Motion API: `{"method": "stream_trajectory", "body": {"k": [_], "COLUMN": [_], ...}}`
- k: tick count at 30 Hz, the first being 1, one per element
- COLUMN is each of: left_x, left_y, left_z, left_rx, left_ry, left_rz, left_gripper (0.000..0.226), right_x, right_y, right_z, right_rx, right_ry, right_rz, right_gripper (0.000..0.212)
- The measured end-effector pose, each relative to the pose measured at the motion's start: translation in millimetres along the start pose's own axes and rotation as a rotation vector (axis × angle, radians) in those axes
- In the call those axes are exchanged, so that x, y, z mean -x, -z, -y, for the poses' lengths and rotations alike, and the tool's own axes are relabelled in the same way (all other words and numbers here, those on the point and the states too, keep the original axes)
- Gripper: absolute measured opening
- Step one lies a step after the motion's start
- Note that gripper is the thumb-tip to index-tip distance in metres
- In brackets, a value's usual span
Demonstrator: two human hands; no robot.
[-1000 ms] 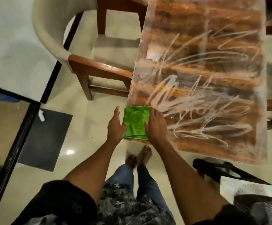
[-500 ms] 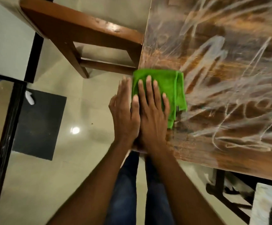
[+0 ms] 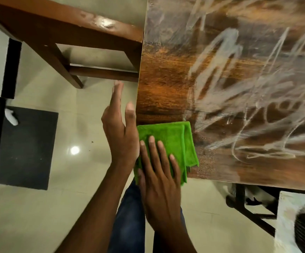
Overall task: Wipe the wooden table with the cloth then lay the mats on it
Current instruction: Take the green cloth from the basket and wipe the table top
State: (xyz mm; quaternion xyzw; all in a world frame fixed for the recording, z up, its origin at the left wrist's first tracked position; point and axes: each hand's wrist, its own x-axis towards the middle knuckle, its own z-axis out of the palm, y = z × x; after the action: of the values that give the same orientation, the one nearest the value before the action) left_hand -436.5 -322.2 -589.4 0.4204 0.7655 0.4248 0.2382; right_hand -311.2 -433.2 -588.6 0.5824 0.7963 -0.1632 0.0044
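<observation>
One folded green cloth (image 3: 168, 143) under right hand (image 3: 161, 190)

- The left hand (image 3: 119, 132) is bare, with no ring and no glove.
- The right hand (image 3: 160, 177) is bare too, with short, clean nails.
- Both arms behind the hands are bare, with no sleeves or watch showing.
- Below the hands, between the arms, are dark blue jeans (image 3: 129, 221).

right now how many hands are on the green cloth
1. The right hand presses flat on the cloth at the table corner; the left hand is beside it, off the edge.
</observation>
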Motion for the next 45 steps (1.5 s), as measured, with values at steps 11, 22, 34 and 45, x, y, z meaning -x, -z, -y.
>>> {"method": "stream_trajectory", "body": {"k": [11,22,34,45], "left_x": [-6.5,-33.5,-32.9,-31.7], "left_y": [-37.1,-60.2,-62.2,-57.1], "left_z": [-11.2,-18.9,-18.9,-13.1], "left_rx": [-0.453,-0.808,-0.805,-0.750], "left_ry": [-0.371,-0.456,-0.437,-0.364], "left_rz": [0.259,0.293,0.360,0.299], "left_gripper": [0.056,0.061,0.069,0.066], "right_x": [-116.2,-153.8,-58.0,-230.9], "right_y": [37.8,54.0,36.5,63.7], "right_z": [-84.0,-109.5,-92.9,-127.1], "right_rx": [-0.088,0.063,0.034,0.079], "right_ry": [-0.177,-0.124,-0.299,-0.105], "right_rz": [-0.173,-0.202,-0.125,-0.252], "right_gripper": [0.064,0.062,0.067,0.062]}}
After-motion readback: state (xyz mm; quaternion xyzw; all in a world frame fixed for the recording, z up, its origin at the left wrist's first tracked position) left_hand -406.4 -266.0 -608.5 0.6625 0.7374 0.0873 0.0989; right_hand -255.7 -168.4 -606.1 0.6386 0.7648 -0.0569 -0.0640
